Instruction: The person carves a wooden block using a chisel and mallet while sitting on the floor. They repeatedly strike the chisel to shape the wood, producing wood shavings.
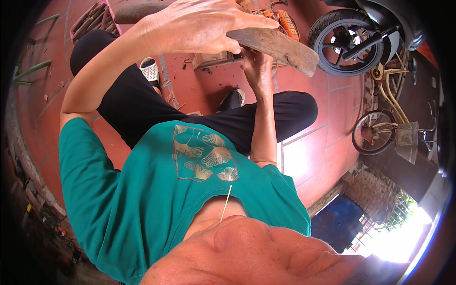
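Overhead, left hand (199, 26) in a clenched grip on a flat, rough grey-brown wooden slab (280, 45), right hand (256, 64) beneath it, grip hidden, cannot tell, red tiled floor (332, 118), orange tool (287, 23) beyond.

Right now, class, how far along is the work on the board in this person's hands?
Done: chips lie scattered on the red floor, so some cutting seems finished. In hand: the left hand grips the flat brown board; the right hand sits below it by a wooden block. Left: the board's edge looks rough; more cannot be told.
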Motion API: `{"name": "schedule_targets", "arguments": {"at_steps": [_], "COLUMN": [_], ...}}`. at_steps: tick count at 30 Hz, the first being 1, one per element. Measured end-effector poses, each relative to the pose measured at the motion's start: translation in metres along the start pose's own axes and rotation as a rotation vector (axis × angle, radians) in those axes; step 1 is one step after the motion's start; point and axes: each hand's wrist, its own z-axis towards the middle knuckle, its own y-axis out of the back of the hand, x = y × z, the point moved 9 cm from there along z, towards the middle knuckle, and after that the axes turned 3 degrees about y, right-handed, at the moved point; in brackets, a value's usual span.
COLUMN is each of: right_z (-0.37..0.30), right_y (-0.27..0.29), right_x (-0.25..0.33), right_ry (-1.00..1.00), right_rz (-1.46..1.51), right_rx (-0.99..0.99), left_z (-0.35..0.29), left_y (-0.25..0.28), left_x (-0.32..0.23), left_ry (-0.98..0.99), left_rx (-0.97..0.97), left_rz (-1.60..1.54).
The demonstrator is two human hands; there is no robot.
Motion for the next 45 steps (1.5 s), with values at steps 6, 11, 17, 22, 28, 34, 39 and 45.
{"name": "schedule_targets", "arguments": {"at_steps": [6, 11, 17, 22, 28, 34, 39, 45], "right_z": [-0.018, -0.007, -0.008, -0.014, -0.015, -0.016, -0.02, -0.022], "right_y": [0.017, 0.012, 0.015, 0.006, 0.008, 0.005, 0.006, 0.018], "right_x": [-0.013, 0.01, 0.019, 0.006, 0.012, -0.004, -0.018, -0.019], "right_ry": [0.028, 0.121, 0.186, 0.197, 0.243, 0.194, -0.1, 0.043], "right_rz": [0.213, 0.273, 0.196, -0.129, 0.057, -0.075, 0.125, 0.337], "right_rx": [-0.163, -0.177, -0.238, -0.132, -0.221, -0.165, -0.132, -0.223], "left_z": [0.013, 0.008, 0.013, 0.011, 0.014, 0.01, 0.007, 0.012], "left_y": [-0.002, 0.018, 0.019, -0.008, 0.002, -0.009, 0.001, 0.009], "left_x": [0.012, 0.007, -0.004, 0.006, 0.0, 0.005, 0.01, 0.015], "left_ry": [0.142, 0.055, 0.017, -0.032, 0.049, 0.154, 0.098, 0.111], "left_rx": [0.139, -0.082, -0.111, -0.007, 0.014, 0.193, 0.067, -0.011], "left_rz": [-0.028, -0.106, -0.151, -0.066, -0.064, -0.065, -0.021, -0.068]}}
